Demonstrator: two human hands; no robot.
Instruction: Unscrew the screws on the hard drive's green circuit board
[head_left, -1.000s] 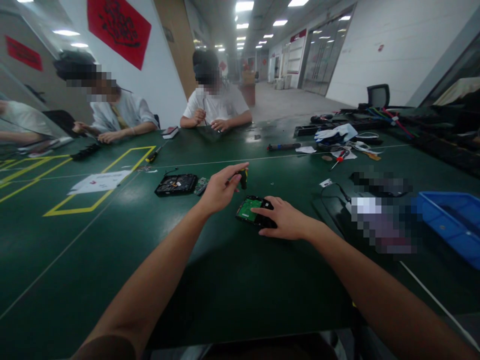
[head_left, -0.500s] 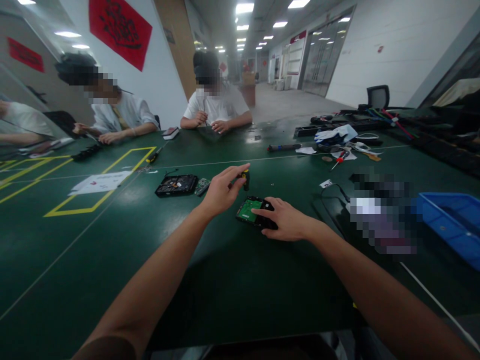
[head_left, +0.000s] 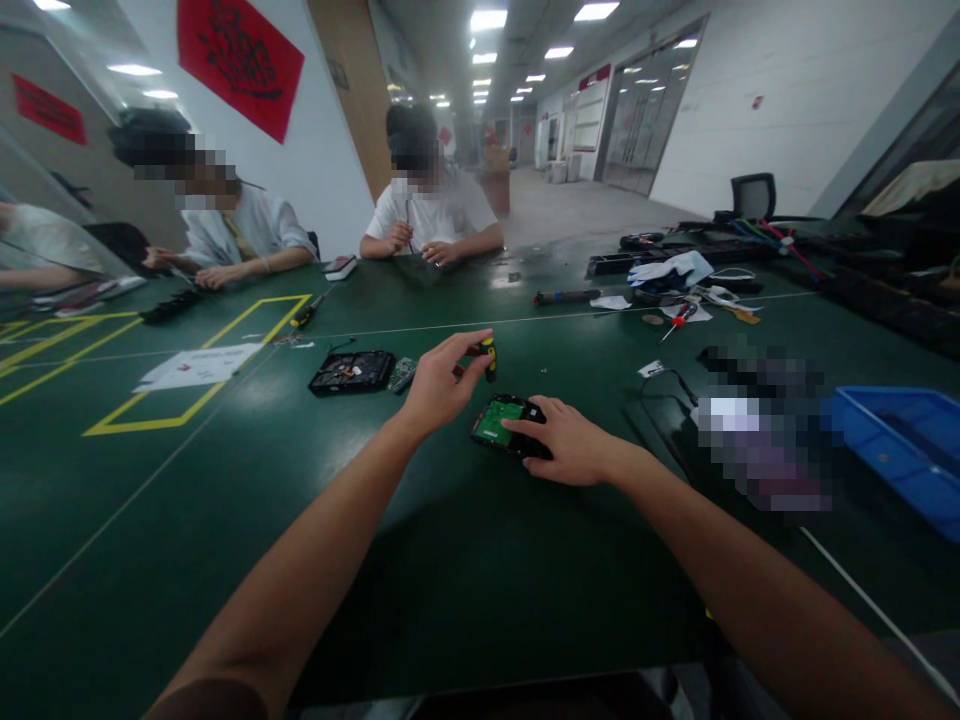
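Green circuit board uppermost, a hard drive lies on the counter in front of the person. Its long axis runs roughly left to right, slightly aslant, the board end pointing left and the other end beneath the right hand. It should prove dense for its size and stiff, its metal casing smooth; the exposed board looks the fragile part, so the long side edges are the better hold.

The right hand is spread across that end, thumb at the near edge, index finger stretched onto the board. The left hand pinches the yellow-and-black handle of a screwdriver, nearly upright, index finger over its top; whether the tip touches the drive cannot be told.

Left of them sit a second, opened hard drive and a loose circuit board; far right, a blue bin.
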